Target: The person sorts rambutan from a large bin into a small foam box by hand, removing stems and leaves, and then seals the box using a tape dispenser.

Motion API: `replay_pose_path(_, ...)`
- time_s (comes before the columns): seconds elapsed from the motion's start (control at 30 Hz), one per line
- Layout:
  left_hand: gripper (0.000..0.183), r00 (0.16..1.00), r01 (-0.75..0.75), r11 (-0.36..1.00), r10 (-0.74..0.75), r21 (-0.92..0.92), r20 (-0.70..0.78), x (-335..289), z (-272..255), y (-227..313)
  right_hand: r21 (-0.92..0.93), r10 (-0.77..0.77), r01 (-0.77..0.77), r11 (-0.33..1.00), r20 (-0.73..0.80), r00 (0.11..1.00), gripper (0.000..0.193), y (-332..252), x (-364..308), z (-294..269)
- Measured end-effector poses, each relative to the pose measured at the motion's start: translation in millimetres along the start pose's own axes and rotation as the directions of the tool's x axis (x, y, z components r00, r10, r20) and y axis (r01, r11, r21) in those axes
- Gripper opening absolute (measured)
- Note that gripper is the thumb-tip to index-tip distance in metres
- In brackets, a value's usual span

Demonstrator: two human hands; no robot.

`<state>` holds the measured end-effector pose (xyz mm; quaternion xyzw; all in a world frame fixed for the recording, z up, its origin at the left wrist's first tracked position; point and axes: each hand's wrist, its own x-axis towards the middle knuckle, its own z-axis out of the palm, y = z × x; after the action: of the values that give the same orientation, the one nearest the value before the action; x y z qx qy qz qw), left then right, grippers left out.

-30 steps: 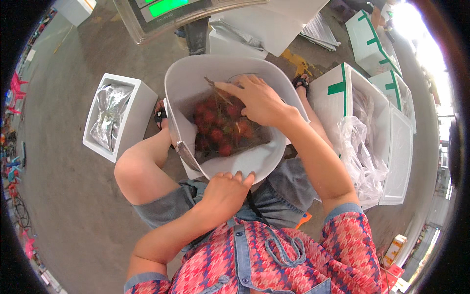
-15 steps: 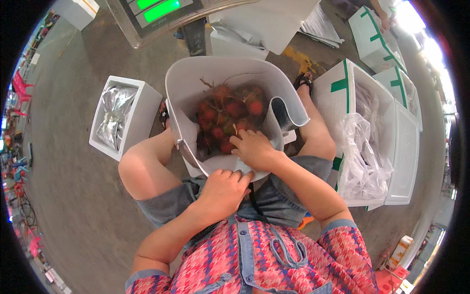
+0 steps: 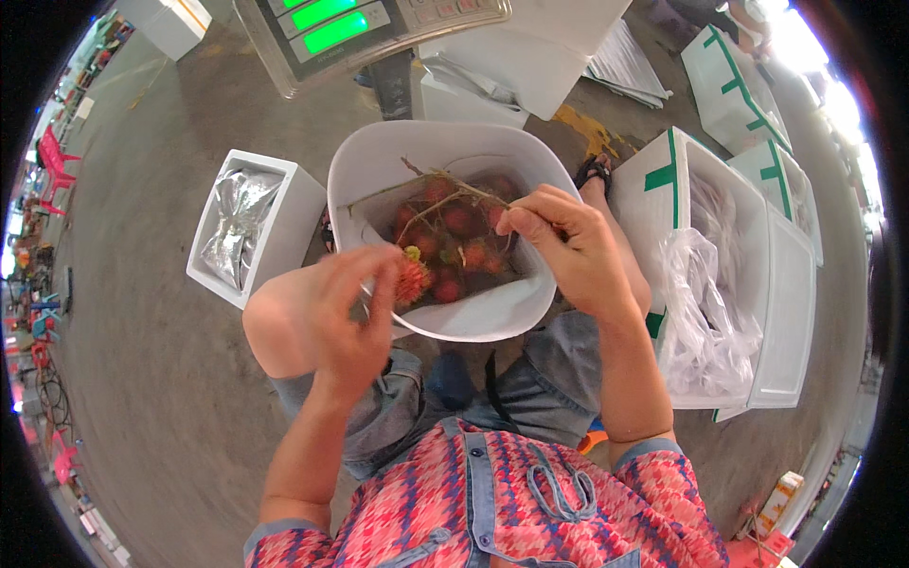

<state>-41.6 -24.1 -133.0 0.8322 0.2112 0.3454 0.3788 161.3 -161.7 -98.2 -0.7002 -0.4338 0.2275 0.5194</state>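
Observation:
A white, flexible tub stands between my knees, holding several red rambutans and bare brown twigs. Over its right side, my right hand pinches the end of a rambutan stem that stretches leftward across the tub. My left hand, blurred by motion, is at the tub's left rim. Its fingers close against a rambutan with a yellowish-green bit at its top; the fingers partly hide this fruit. The lower fruits lie in shadow.
A digital scale with lit green displays is beyond the tub. On the left stands a foam box with a silvery bag. Foam boxes with green tape line the right, one holding clear plastic bags. A sandaled foot is beside the tub.
My right hand has risen from among the fruit with a stem. My left hand has left the near rim for a rambutan at the left. The tub's folded-in right wall has sprung outward.

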Motion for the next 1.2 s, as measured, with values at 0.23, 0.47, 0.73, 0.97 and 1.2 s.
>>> replay_pose_path(0.23,0.022,0.997,0.031,0.998,-0.027,-0.057,0.069,44.3,13.6,-13.5,-0.014,-0.013,0.013,1.0,0.002,1.0,0.015,-12.9,1.9,-6.7)
replay_pose_path(0.47,0.02,0.993,-0.095,0.994,0.099,-0.062,0.063,52.2,41.1,1.2,-0.046,-0.006,0.002,0.999,-0.093,0.996,0.014,-7.3,-6.0,-11.8)
replay_pose_path(0.73,0.016,0.913,0.315,0.894,-0.376,-0.318,-0.155,72.4,25.4,-39.2,-0.205,-0.063,0.022,0.978,-0.194,0.979,0.007,-18.1,-45.9,6.2)
replay_pose_path(0.97,0.026,0.742,0.357,0.869,-0.487,0.343,0.461,77.4,18.9,-40.3,0.384,0.269,-0.085,0.919,-0.456,0.848,0.016,-2.7,-71.6,-26.9)
replay_pose_path(1.2,0.038,0.583,0.602,0.712,-0.701,0.362,0.41,105.1,89.6,-89.3,0.239,0.115,0.047,0.97,-0.618,0.778,0.024,5.5,-70.4,-25.4)
